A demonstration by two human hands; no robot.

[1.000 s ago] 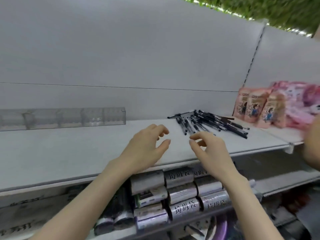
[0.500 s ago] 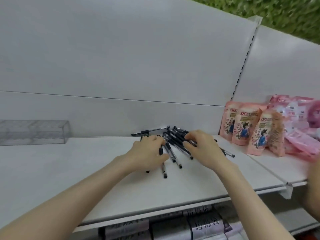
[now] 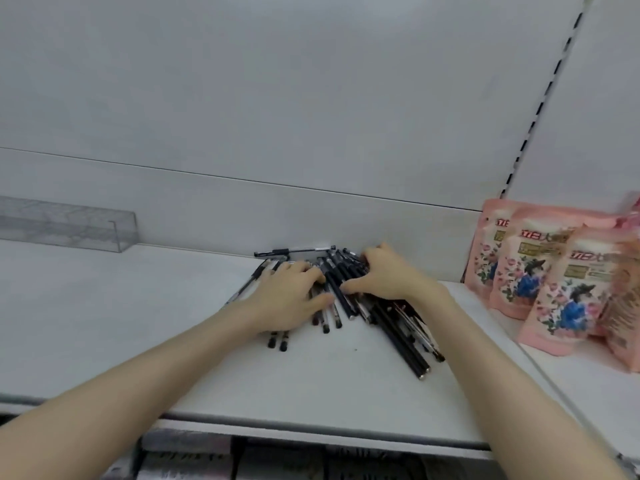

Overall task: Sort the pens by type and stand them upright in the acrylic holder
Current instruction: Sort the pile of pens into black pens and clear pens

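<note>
where the shelf (image 3: 121,323) meets the back panel at far left, the holder (image 3: 65,225) is seen: a long clear acrylic box divided into cells, laid along the wall and cut off by the frame's edge. below the shelf's front lip, what seem to be wrapped rolls (image 3: 194,459) are glimpsed, too blurred to be read. well apart from the holder, toward the middle of the shelf, the pens (image 3: 401,341) are heaped flat in a loose fan, mostly dark-barrelled, with their near ends pointed toward the front edge. a few paler, clear-barrelled ones are seen at the heap's left side. one lone pen (image 3: 291,251) is laid crosswise behind the heap, close against the back panel.

the left hand (image 3: 287,296) is laid palm down on the left part of the heap, its fingers fairly straight and spread, so nothing is gripped; pen ends are seen sticking out from under the wrist. just beside it, the right hand (image 3: 384,275) is arched over the right part of the heap, fingertips set on the far ends and the thumb stretched out across the barrels toward the left hand; whether any pen is pinched beneath it cannot be told.

at far right, on the next shelf section, pink pouches (image 3: 540,271) printed with flowers and a figure in blue are stood upright in a row, apart from the pens. above them a slotted upright (image 3: 540,109) is seen running up the wall.
</note>
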